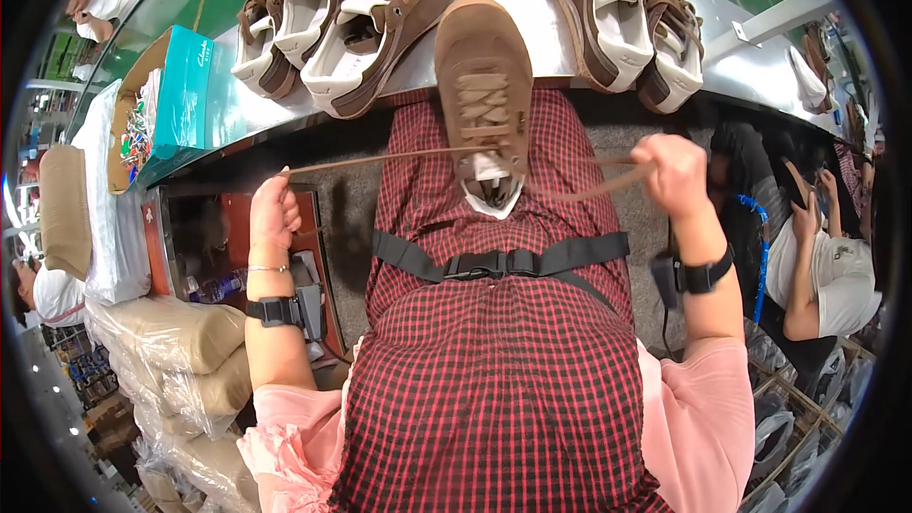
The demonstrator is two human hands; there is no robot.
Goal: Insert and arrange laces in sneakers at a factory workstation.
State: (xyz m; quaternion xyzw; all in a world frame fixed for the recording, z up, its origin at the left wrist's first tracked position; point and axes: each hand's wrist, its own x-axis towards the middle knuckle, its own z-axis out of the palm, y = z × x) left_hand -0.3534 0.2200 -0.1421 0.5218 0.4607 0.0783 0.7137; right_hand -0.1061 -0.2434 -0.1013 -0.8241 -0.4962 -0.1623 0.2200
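Observation:
A brown sneaker point(487, 52) with a white lining rests toe-away against the table edge and over my lap, its laces point(486, 100) criss-crossed up the front. My left hand point(275, 213) is closed on one end of the brown shoelace point(380, 160), which runs taut and nearly level from the shoe. On the other side, my right hand point(673, 174) grips the other lace end, a slacker strand that sags and looks slightly blurred. Both hands are spread wide of the shoe, and neither touches its body.
More laced brown sneakers stand on the table at left point(366, 38) and right point(608, 24). A teal box point(185, 85) of small coloured pieces sits at the left edge. Plastic-wrapped bundles point(180, 342) are stacked at lower left. At right a co-worker in a white shirt point(836, 271) is busy.

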